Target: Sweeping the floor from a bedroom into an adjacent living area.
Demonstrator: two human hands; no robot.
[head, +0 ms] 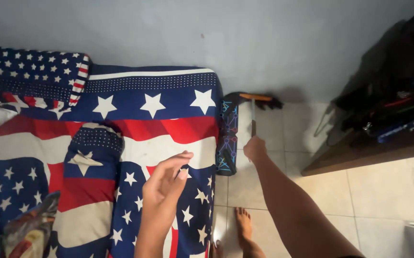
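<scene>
At far left, a star-patterned pillow against the grey wall, on a mattress under a stars-and-stripes sheet. Over that sheet, the left hand, raised, fingers loosely curled and apart, holding nothing, touching nothing. Just right of the mattress edge, on the tiled floor, one bare foot. Above it, the right hand, arm stretched out, grip closed around the end of a thin stick-like handle. Handle running up to a dark brush head with an orange bar, low against the wall on the floor. Far right, a wooden shelf with dark clutter.
</scene>
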